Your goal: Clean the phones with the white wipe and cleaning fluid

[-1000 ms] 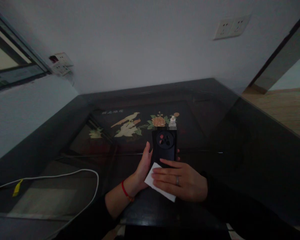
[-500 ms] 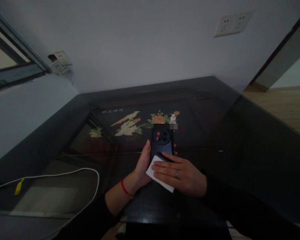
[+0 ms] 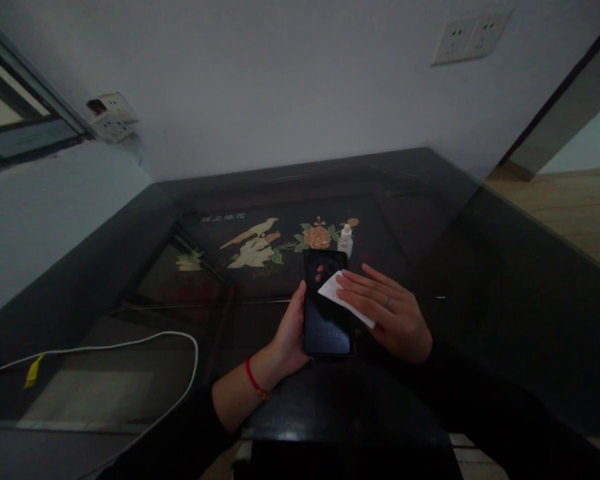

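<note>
My left hand (image 3: 287, 333) grips a dark phone (image 3: 326, 320) by its left edge, back side up, with the round camera ring at the far end. My right hand (image 3: 387, 308) presses a white wipe (image 3: 341, 298) flat against the upper part of the phone, close to the camera ring, with the fingers held together over it. A red string circles my left wrist and a ring sits on a right finger. Both hands are above a dark lacquered table (image 3: 430, 227) with an inlaid bird and flower picture.
A small clear dropper bottle (image 3: 345, 241) stands just beyond the phone. A white cable (image 3: 130, 345) with a yellow tag loops across the left of the table. Wall sockets (image 3: 470, 37) sit on the back wall, and a doorway opens at right.
My right hand slid the white wipe from the near end of the phone up to the camera end. The phone's lower back now shows.
</note>
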Demonstrator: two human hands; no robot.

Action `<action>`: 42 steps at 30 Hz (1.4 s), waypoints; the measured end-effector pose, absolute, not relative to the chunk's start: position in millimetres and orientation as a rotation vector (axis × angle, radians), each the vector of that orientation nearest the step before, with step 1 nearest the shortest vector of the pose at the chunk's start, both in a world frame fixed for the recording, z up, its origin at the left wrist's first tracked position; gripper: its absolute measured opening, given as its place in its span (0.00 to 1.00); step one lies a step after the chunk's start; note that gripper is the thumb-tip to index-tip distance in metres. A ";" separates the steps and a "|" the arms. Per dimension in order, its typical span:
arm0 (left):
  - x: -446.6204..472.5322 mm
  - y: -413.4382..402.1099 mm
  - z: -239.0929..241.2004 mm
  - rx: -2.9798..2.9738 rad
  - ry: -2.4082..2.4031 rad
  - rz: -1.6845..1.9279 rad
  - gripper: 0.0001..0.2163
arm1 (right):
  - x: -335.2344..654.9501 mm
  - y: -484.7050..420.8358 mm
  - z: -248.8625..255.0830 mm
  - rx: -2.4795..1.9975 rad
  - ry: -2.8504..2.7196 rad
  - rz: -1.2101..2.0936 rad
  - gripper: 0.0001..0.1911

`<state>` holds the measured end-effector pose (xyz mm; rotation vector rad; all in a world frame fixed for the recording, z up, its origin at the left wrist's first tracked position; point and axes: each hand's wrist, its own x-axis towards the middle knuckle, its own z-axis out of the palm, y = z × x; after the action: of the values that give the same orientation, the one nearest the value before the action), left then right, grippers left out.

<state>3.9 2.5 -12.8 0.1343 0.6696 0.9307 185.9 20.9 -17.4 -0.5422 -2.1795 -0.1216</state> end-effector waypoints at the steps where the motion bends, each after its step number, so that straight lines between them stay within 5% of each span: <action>1: 4.3 1.8 -12.4 0.120 0.683 0.936 0.25 | 183.5 21.7 -19.4 -0.547 -2.207 -0.125 0.17; 10: -5.3 13.3 -7.5 0.224 0.685 0.996 0.32 | 175.8 9.8 -19.7 -0.144 -2.368 0.016 0.16; 17: -1.7 4.3 -15.5 0.206 0.682 0.879 0.25 | 188.6 26.1 -19.6 -0.557 -2.178 -0.136 0.18; 27: -7.8 11.4 -12.2 0.270 0.720 0.975 0.31 | 179.2 15.2 -21.0 -0.201 -2.352 0.041 0.14; 35: -4.6 -1.7 -23.0 0.306 0.705 0.813 0.28 | 193.5 33.2 -21.0 -0.651 -2.143 -0.143 0.19; 42: -5.1 2.5 -15.3 0.364 0.729 1.086 0.27 | 187.2 32.3 -26.1 -0.522 -2.354 -0.117 0.18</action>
<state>-5.1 2.5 -15.3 0.3643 0.7294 1.0863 187.2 32.3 -26.1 -0.5221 -2.3542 -0.1168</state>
